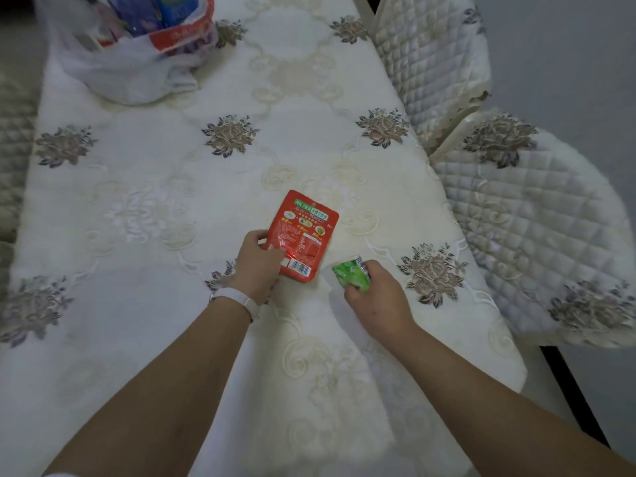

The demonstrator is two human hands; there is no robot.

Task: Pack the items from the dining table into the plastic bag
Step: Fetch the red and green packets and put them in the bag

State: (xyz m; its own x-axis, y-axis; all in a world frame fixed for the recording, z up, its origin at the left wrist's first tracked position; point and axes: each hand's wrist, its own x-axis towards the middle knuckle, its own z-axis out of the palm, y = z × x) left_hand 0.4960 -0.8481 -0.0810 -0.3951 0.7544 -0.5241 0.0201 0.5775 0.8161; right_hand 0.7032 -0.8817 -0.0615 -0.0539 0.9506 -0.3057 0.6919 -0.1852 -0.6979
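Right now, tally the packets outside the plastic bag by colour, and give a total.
1 red packet, gripped by the left hand.
1 green packet, gripped by the right hand.
Total: 2.

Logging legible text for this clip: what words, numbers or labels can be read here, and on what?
Nothing can be quoted.
On the red pouch: Chinese print and a barcode, too blurred to read.
On the green packet: a barcode, digits too small.
On the plastic bag: red print, unreadable.
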